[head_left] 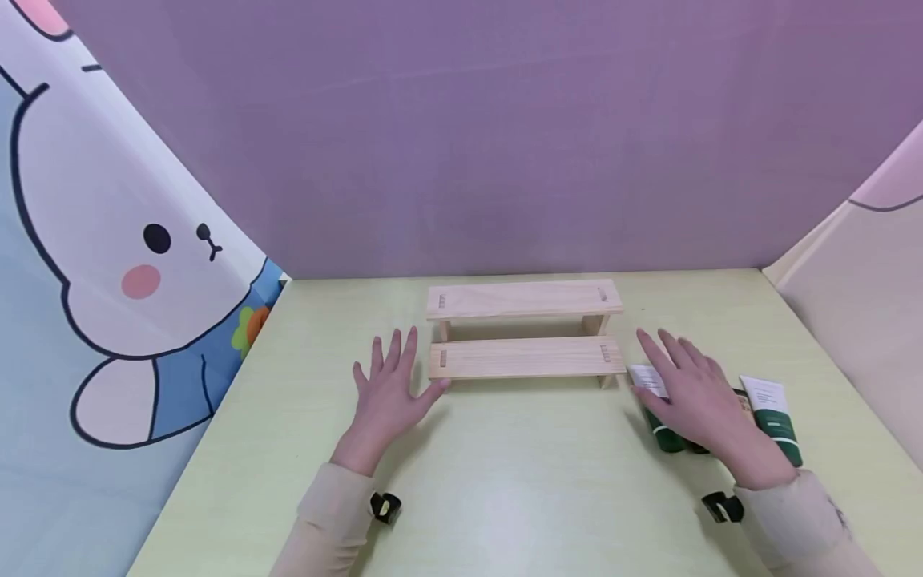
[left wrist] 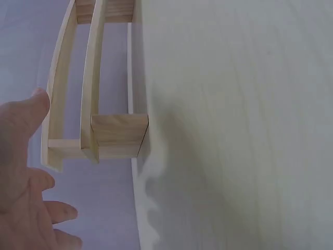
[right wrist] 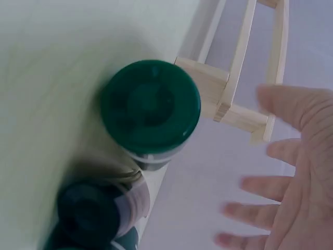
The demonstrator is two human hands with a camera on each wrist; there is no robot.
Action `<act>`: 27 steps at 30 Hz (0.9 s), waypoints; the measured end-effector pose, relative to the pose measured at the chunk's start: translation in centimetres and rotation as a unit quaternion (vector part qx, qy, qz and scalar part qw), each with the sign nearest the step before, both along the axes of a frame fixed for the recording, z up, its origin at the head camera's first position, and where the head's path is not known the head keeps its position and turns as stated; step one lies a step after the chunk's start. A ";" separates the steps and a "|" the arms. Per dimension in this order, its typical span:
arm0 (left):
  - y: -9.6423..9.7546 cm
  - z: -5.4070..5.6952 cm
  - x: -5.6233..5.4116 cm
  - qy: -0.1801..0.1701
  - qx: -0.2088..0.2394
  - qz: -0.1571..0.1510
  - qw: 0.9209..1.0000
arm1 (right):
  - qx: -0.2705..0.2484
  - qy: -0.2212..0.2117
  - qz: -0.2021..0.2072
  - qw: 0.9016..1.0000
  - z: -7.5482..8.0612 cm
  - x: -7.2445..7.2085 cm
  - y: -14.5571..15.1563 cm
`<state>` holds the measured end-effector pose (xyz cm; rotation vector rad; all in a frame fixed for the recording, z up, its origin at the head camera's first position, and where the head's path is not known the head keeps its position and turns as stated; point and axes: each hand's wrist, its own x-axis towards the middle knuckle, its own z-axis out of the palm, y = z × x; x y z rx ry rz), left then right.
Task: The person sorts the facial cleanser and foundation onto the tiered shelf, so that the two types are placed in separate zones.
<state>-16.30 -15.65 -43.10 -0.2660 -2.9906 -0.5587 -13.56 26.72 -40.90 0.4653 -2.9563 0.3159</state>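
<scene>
A pale two-tier wooden stand [head_left: 526,358] rests on the table, its higher board [head_left: 522,298] behind the lower one. Beside its left end my left hand [head_left: 385,401] is held with fingers spread; the thumb tip is close to the lower board's front corner, and I cannot tell if it touches. My right hand [head_left: 695,401] hovers palm down, fingers extended, over a group of squeeze tubes. One green-and-white tube [head_left: 667,437] lies under that hand, another tube [head_left: 771,413] to its right. Between them a darker tube [head_left: 743,399] is mostly hidden. Green caps [right wrist: 151,107] face the right wrist camera.
The light wood-grain table [head_left: 526,481] meets a purple cloth backdrop [head_left: 505,160] at its far edge. A cloth with a cartoon rabbit [head_left: 130,240] hangs on the left, and a pale cloth [head_left: 865,304] on the right.
</scene>
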 end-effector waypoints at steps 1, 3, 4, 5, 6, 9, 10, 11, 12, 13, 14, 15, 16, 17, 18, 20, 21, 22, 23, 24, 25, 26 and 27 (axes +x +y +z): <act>0.1 -0.1 -0.1 -0.009 0.011 -0.005 1.000 | 0.001 -0.001 0.001 1.000 0.0 0.1 0.1; 0.2 -0.2 -0.4 -0.027 0.041 -0.019 0.999 | 0.005 -0.013 0.002 1.000 0.0 0.2 0.2; 0.3 -0.2 -0.5 -0.034 0.056 -0.028 0.997 | 0.006 -0.023 0.000 1.000 0.0 0.2 0.2; 0.3 -0.2 -0.6 -0.043 0.072 -0.035 0.996 | 0.008 -0.034 -0.003 0.999 0.0 0.3 0.3; 0.4 -0.2 -0.7 -0.051 0.087 -0.042 0.994 | 0.011 -0.044 -0.004 0.999 0.0 0.3 0.3; 0.6 -0.1 -1.1 -0.065 0.124 -0.061 0.988 | 0.017 -0.070 -0.007 0.997 -0.3 0.2 0.4; 0.7 0.0 -1.2 -0.067 0.133 -0.066 0.987 | 0.016 -0.076 -0.010 0.997 -0.4 0.2 0.4; 0.8 0.0 -1.3 -0.068 0.141 -0.070 0.985 | 0.016 -0.079 -0.011 0.997 -0.6 0.2 0.5; 0.9 0.0 -1.5 -0.067 0.147 -0.074 0.984 | 0.014 -0.084 -0.013 0.996 -0.7 0.1 0.5; 0.9 0.0 -1.7 -0.068 0.151 -0.078 0.983 | 0.011 -0.091 -0.017 0.996 -0.8 0.1 0.6; 1.0 -0.1 -1.9 -0.070 0.153 -0.079 0.983 | 0.007 -0.102 -0.023 0.995 -0.9 0.0 0.6; 1.1 -0.2 -2.1 -0.073 0.157 -0.079 0.982 | 0.003 -0.113 -0.029 0.993 -0.9 -0.1 0.6; 1.2 -0.2 -2.3 -0.077 0.160 -0.076 0.981 | -0.003 -0.128 -0.037 0.991 -0.9 -0.2 0.6; 1.3 -0.3 -2.4 -0.081 0.164 -0.073 0.980 | -0.009 -0.144 -0.044 0.989 -0.9 -0.3 0.6; 1.4 -0.3 -2.6 -0.087 0.168 -0.070 0.979 | -0.016 -0.160 -0.051 0.986 -0.9 -0.4 0.6; 1.6 -0.4 -2.9 -0.094 0.174 -0.062 0.978 | -0.022 -0.194 -0.064 0.979 -0.9 -0.7 0.5; 1.7 -0.5 -3.0 -0.095 0.176 -0.059 0.978 | -0.028 -0.210 -0.068 0.975 -0.9 -0.7 0.4; 1.8 -0.6 -3.1 -0.097 0.174 -0.056 0.978 | -0.032 -0.225 -0.073 0.971 -1.0 -0.8 0.3; 1.9 -0.7 -3.2 -0.098 0.173 -0.054 0.979 | -0.037 -0.238 -0.078 0.968 -1.0 -0.8 0.3; 2.0 -0.8 -3.3 -0.099 0.169 -0.054 0.979 | -0.040 -0.249 -0.082 0.964 -1.0 -0.8 0.2; 2.1 -0.9 -3.4 -0.099 0.164 -0.055 0.980 | -0.043 -0.260 -0.087 0.961 -1.1 -0.8 0.2; 2.2 -0.9 -3.5 -0.101 0.160 -0.055 0.980 | -0.047 -0.267 -0.091 0.958 -1.1 -0.8 0.1; 2.2 -1.0 -3.6 -0.101 0.155 -0.055 0.981 | -0.051 -0.272 -0.095 0.956 -1.1 -0.8 0.1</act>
